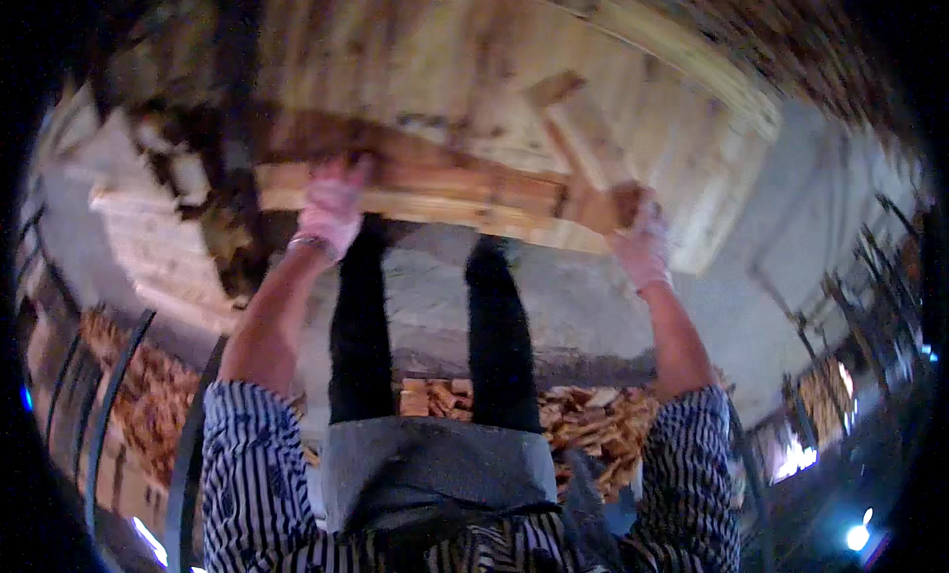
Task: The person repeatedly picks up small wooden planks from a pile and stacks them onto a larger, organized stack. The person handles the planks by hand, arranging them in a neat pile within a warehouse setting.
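My left hand (334,205), in a pale pinkish glove, closes over a long wooden strip (465,190) at the near edge of the wooden panel. Motion blurs its fingertips. The strip casts a dark shadow on the panel behind it. To the right, my right hand (645,245), also gloved, grips the near end of a short wooden block (591,140). That block slants away up and to the left over the panel. Beneath both pieces spreads a broad light-brown panel of wooden boards (435,59).
More pale boards (163,247) lie at the left, beside a dark, rough-edged piece (232,227). Wood scraps (603,425) are piled behind my legs, and another heap (148,395) lies at the lower left. Dark metal bars (119,405) stand at the left.
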`<state>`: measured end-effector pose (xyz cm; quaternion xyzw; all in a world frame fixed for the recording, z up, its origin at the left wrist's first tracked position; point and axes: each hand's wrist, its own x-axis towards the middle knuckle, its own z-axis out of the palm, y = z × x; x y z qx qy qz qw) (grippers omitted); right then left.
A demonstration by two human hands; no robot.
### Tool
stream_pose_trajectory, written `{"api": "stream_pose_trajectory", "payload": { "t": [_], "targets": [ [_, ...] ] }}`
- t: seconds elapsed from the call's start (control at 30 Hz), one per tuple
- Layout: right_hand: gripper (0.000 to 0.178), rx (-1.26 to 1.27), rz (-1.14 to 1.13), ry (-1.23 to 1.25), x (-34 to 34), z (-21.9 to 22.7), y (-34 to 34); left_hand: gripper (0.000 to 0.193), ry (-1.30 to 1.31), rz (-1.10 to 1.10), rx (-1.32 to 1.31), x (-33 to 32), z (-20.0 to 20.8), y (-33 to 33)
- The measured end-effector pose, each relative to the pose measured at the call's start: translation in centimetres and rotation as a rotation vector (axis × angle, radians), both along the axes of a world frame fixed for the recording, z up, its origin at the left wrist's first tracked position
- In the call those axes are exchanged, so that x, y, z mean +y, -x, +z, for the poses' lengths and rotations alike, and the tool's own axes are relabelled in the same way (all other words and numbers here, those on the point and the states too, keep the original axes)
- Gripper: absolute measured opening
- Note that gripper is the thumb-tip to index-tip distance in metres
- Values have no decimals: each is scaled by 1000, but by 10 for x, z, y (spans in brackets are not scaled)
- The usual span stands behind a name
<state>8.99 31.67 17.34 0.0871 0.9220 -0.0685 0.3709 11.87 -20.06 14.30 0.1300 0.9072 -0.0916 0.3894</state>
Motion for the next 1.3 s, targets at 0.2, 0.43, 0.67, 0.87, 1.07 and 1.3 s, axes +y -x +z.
{"api": "stream_pose_trajectory", "payload": {
  "t": [0.2,0.43,0.67,0.87,1.07,1.3],
  "targets": [
    [94,-13,180,-141,37,73,-17,78,183,-31,-52,26,32,33],
    [67,65,595,-280,80,40,-41,66,68,-50,61,14,13,22],
    [92,-143,255,-70,43,67,-9,55,-130,136,-178,33,58,47],
    [80,-165,40,219,-92,81,-2,87,-480,884,199,19,132,-51],
    [60,-541,202,714,-276,126,-69,66,-394,1790,574,-119,155,-188],
    [68,-722,122,919,-509,104,-105,81,-254,2253,832,-326,128,-250]
  ]
}}
